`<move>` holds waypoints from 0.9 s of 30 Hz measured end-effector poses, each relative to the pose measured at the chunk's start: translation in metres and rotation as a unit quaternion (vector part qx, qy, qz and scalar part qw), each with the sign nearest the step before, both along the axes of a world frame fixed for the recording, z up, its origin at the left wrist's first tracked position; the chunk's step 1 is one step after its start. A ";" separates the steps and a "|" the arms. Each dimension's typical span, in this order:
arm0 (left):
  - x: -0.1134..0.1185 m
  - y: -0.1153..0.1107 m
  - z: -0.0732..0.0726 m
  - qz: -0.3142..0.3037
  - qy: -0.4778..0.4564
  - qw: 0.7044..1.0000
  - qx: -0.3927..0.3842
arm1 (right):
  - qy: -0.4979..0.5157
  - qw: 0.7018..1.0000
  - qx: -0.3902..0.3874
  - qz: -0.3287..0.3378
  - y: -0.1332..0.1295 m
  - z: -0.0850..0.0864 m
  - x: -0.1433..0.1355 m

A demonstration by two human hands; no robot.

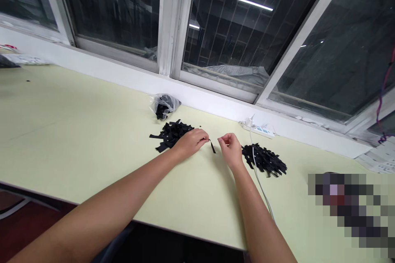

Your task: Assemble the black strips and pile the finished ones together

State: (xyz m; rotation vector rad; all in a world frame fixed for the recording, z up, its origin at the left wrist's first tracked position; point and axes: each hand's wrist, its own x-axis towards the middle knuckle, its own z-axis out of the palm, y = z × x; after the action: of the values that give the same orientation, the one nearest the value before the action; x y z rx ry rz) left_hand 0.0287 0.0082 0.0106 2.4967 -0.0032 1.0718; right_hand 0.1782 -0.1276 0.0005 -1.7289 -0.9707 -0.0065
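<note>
Over the middle of the table, my left hand (pixel 193 144) pinches one end of a short black fabric strip (pixel 212 146), whose other end hangs down past the fingertips. Just right of it, my right hand (pixel 231 150) is curled with thumb and forefinger together; whether anything tiny is between them I cannot make out. A loose pile of black strips (pixel 171 133) lies behind and left of my left hand, partly covered by it. Another pile of black strips (pixel 266 160) lies right beside my right hand.
A clear plastic bag (pixel 164 107) with black pieces stands by the window wall. A white power strip (pixel 261 129) sits at the back, and a white cable (pixel 257 176) crosses the right pile toward the front. Pixelated items cover the table's right end.
</note>
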 end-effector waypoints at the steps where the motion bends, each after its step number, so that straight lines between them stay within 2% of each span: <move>1: 0.000 -0.003 -0.001 -0.015 0.020 1.000 0.000 | 0.025 0.999 0.020 0.019 0.002 0.001 -0.003; 5: 0.001 -0.011 -0.005 -0.034 0.069 0.997 -0.012 | 0.109 0.987 0.048 0.112 0.009 -0.001 -0.013; 9: 0.001 -0.011 -0.006 -0.031 0.074 0.997 -0.023 | 0.158 0.973 0.060 0.157 0.011 -0.003 -0.018; 13: 0.002 -0.009 -0.008 -0.021 0.064 0.997 -0.030 | 0.167 0.970 0.064 0.166 0.010 -0.003 -0.019; 19: 0.003 -0.006 -0.010 0.009 0.060 0.997 -0.048 | 0.124 0.980 0.040 0.148 0.010 -0.005 -0.016; 27: 0.002 -0.005 -0.008 0.011 0.052 0.997 -0.047 | 0.114 0.978 0.015 0.172 0.010 -0.008 -0.012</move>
State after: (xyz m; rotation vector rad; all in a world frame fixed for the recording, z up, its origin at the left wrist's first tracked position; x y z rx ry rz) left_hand 0.0308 0.0036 0.0022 2.4703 0.1028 0.9267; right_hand 0.1662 -0.1176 -0.0080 -1.4775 -1.0780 0.3929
